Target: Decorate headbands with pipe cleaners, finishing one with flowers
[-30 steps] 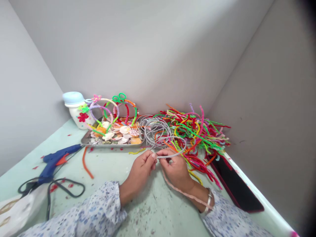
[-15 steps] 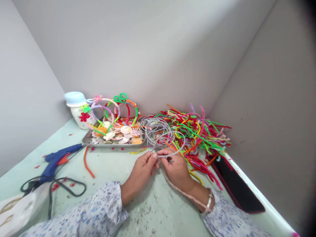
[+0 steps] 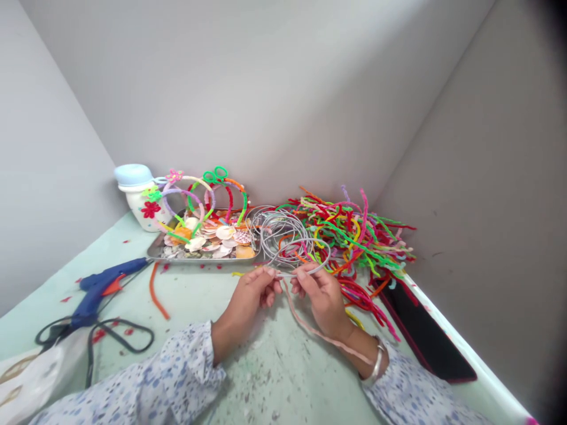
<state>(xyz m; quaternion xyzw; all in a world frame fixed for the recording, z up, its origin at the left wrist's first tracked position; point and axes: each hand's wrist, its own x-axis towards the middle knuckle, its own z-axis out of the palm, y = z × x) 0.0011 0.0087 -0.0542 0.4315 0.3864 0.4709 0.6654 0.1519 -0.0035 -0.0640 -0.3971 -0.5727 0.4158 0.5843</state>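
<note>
My left hand (image 3: 252, 298) pinches one end of a thin grey hairband (image 3: 310, 271), and my right hand (image 3: 321, 301) grips the band a little further along. A pink pipe cleaner (image 3: 321, 335) runs from between my hands down past my right wrist. The band's far curve lies over a stack of bare grey hairbands (image 3: 279, 233). Just behind my hands is a heap of multicoloured pipe cleaners (image 3: 354, 236). My fingers hide the point where the pink pipe cleaner meets the band.
A metal tray (image 3: 204, 258) holds seashells (image 3: 219, 239), with finished pipe-cleaner hairbands (image 3: 190, 189) behind it next to a blue-lidded white jar (image 3: 135, 198). A blue glue gun (image 3: 100, 295) with a black cord lies left; a black phone (image 3: 425, 330) lies right. Grey walls enclose the table.
My hands have moved slightly apart, with my right hand shifted rightward along the grey band. The pink pipe cleaner now falls more freely from between them.
</note>
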